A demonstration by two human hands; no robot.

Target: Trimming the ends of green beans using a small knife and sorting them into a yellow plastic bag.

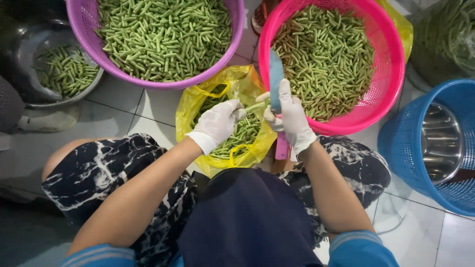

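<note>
Your left hand [216, 124] is gloved in white, fingers pinched on one end of a green bean [255, 106]. The bean runs across to your right hand [291, 118], also gloved, whose fingers are wrapped tight around a knife [275, 79]: light blue blade pointing up and away from you, pink handle sticking out below the hand. The blade crosses the bean right at your right thumb.

Both hands hover over a yellow plastic bag [243, 84] lying open on the tiled floor [123, 111], with more green beans inside it.

Pink basket [386, 74] just beyond your right hand, full of cut bean pieces, its rim touching the bag. Purple basket [84, 34] further left, also full of cut pieces. Steel bowl [29, 64] at far left holds a small batch of beans. Blue basket [405, 143] on the right with a steel bowl nested inside; can't tell if anything is in it.

Your knees, in black-and-white patterned trousers, frame the bag on either side.
</note>
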